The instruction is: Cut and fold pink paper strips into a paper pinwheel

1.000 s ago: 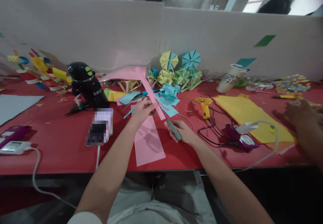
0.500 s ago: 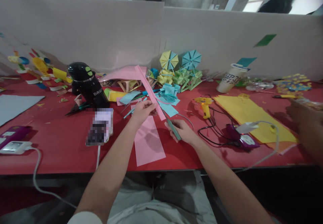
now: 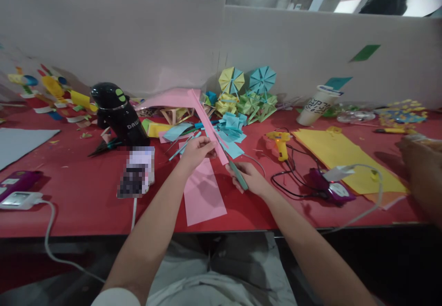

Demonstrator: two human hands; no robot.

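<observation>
pink strip (image 3: 206, 123) between closed left fingers (image 3: 206, 147)

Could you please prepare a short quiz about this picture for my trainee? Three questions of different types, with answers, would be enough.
1. True or false: the left grip holds the pink paper strip, and the right grip holds the green-handled tool.

2. Where is the glue gun, seen from the right grip?
A. To its left, nearer the person
B. To its right, farther from the person
C. Directly beneath it

3. Complete: the large top sheet to the right of the glue gun is coloured ____.

Key: 1. True. 2. B. 3. Yellow.
</observation>
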